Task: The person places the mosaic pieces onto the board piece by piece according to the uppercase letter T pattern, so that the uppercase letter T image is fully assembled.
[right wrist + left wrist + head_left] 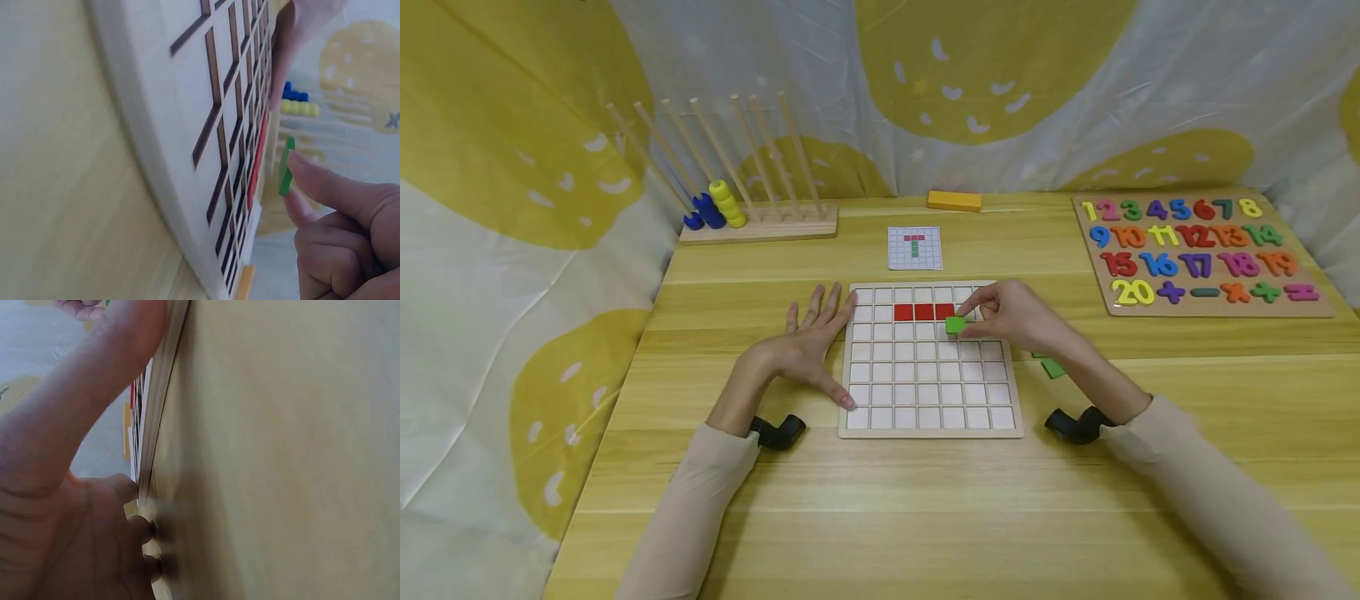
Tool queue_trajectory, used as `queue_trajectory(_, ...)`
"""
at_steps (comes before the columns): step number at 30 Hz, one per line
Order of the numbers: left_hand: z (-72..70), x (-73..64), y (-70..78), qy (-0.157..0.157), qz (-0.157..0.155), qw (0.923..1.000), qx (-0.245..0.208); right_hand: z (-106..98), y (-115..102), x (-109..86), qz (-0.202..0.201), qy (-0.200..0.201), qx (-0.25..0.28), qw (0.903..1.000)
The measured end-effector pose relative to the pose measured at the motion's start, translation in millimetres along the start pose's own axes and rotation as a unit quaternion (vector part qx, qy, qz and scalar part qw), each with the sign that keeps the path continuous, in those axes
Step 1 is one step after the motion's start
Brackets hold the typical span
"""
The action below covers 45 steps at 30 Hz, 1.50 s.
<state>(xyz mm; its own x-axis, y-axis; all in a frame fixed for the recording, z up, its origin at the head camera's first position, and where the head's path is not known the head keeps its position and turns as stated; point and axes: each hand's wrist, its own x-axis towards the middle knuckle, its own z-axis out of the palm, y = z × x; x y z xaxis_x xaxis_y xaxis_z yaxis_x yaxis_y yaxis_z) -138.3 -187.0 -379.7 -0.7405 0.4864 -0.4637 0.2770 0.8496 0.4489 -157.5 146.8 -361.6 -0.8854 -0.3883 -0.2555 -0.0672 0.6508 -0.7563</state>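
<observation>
My right hand [1013, 317] pinches a small green square tile [954, 325] between thumb and forefinger. In the right wrist view the same tile [287, 165] is held up off the board. Beneath it lies a wooden grid board [883, 423] with white square cells. Three red tiles [924, 312] sit side by side in its second row from the top. My left hand [808, 350] rests at the board's left edge, fingers spread, thumb on the lower left rim. The left wrist view shows that hand [81, 544] against the board's side [159, 394].
More green tiles [1053, 368] lie right of the board, partly under the right forearm. Behind the board is a pattern card [914, 248] with a red and green T. A bead-and-peg stand [760, 225], an orange block [954, 201] and a number puzzle board [1217, 305] stand further back.
</observation>
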Motion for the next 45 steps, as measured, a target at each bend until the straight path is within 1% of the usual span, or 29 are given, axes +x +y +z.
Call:
queue_trajectory(7, 0.0, -0.4, 0.5, 0.000, -0.002, 1.0000, 0.003, 17.2, -12.2, 13.7, 0.003, -0.006, 0.011, 0.9999)
queue_trajectory(11, 0.4, -0.2, 0.4, 0.000, 0.000, 1.0000, 0.000, 23.8, -16.4, 19.0, 0.018, -0.007, 0.021, 0.9996)
queue_trajectory(19, 0.0, -0.6, 0.9, 0.004, 0.000, 1.0000, 0.003, 28.8, -23.2, 23.3, 0.048, -0.001, 0.006, 0.9988)
queue_trajectory(26, -0.1, 0.0, -0.3, 0.002, 0.002, 1.0000, -0.001, 30.2, -23.6, 24.9, 0.056, 0.006, -0.003, 0.9984)
queue_trajectory(32, 0.2, 0.2, -1.1, 0.004, 0.005, 1.0000, -0.002, 28.4, -18.3, 24.5, 0.047, 0.009, 0.000, 0.9988)
queue_trajectory(37, -0.1, -0.3, -1.1, 0.003, 0.006, 1.0000, -0.004, 25.7, -15.5, 23.6, 0.037, 0.003, 0.006, 0.9993)
queue_trajectory(45, 0.1, -0.4, -0.8, 0.002, 0.004, 1.0000, -0.002, 25.5, -17.2, 25.0, 0.022, -0.005, -0.013, 0.9997)
